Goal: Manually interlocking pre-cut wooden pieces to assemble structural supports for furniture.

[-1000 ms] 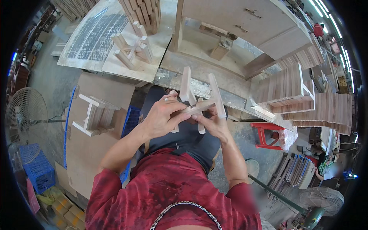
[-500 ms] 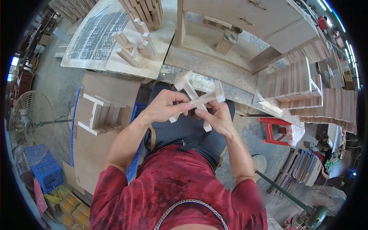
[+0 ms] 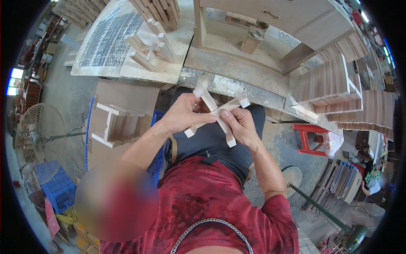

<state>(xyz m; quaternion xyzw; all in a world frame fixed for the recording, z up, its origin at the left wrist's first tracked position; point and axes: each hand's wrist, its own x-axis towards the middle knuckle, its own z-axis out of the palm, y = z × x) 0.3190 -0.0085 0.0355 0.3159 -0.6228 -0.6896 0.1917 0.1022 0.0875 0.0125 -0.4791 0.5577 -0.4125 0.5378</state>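
Observation:
Above my lap, both hands hold a pale wooden cross frame (image 3: 209, 101), two bars crossing with short blocks at their ends. My left hand (image 3: 186, 113) grips it from the left, its thumb lying along a bar close to the crossing. On the other side, my right hand (image 3: 242, 126) has its thumb pressed near the crossing, fingers mostly behind the wood. One bar end points down over my dark trousers. Similar wooden cross frames (image 3: 151, 53) stand on the worktable (image 3: 179, 67), ahead to the left.
A wooden box-like structure (image 3: 237, 63) stands on the bench ahead. Stacked wooden pieces (image 3: 323, 84) fill its right side. More pieces (image 3: 120, 125) sit on a board at my left. A red stool (image 3: 306, 139) is at right; a caged fan (image 3: 40, 131) stands far left.
The cross frame has turned and tilted, so its crossed bars face up more openly. My right thumb has moved up onto the crossing, while my left hand keeps its hold.

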